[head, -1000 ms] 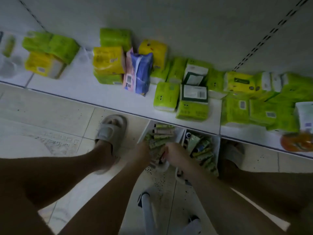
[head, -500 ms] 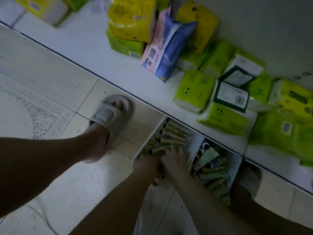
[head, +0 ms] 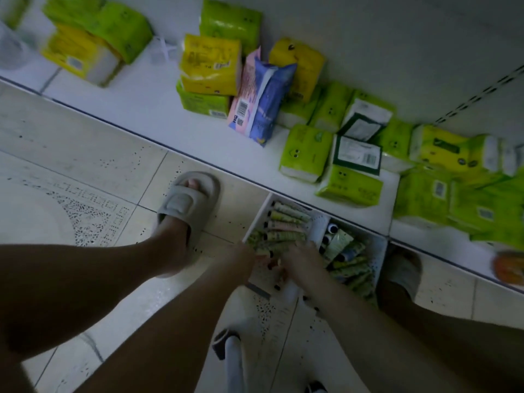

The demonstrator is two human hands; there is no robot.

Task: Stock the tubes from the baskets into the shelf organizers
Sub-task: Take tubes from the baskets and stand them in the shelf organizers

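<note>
Since a moment ago we are keeping both hands, left [head: 243, 258] and right [head: 300, 259], low in the left basket [head: 256, 219] gathering tubes [head: 286, 222], grips hidden, and, bunched loosely, some are risking slipping out.

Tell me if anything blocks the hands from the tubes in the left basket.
Nothing visible does. The left hand and right hand are already down among the tubes in the left basket.
</note>
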